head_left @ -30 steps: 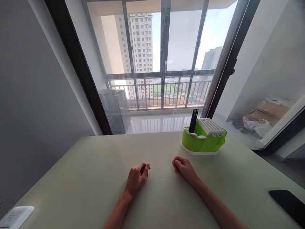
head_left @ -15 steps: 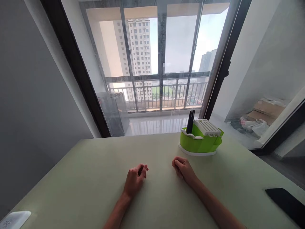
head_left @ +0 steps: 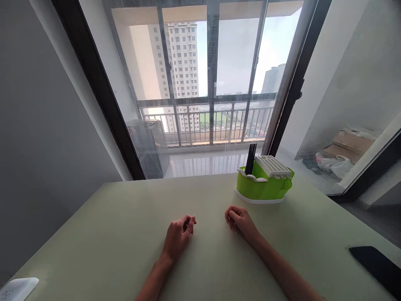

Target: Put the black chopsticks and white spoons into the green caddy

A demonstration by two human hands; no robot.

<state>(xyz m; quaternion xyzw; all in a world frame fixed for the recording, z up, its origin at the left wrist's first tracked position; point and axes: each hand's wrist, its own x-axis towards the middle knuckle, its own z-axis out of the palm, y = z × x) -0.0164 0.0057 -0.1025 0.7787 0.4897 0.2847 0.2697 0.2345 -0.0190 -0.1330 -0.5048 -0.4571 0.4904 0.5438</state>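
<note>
My left hand (head_left: 179,234) rests on the pale green tabletop (head_left: 131,217) with its fingers curled in and the thumb against them. Nothing shows in it. To its right, across a short gap, my right hand (head_left: 239,221) lies closed in a loose fist, also with nothing visible in it. Just beyond the right hand stands a bright green utensil holder (head_left: 261,187) on a white base. Black chopsticks (head_left: 250,159) stand upright in its left part, and a white slotted block (head_left: 273,166) fills the right. Neither hand touches the holder.
A flat black object (head_left: 376,265) lies near the table's right edge. At the lower left corner a white item (head_left: 20,288) is partly cut off. Behind the table is a glass door to a balcony; cardboard boxes (head_left: 352,144) and bags sit beyond the glass on the right.
The view has shifted slightly, so the holder and the black object appear a little further left. Both hands stay in nearly the same place and pose.
</note>
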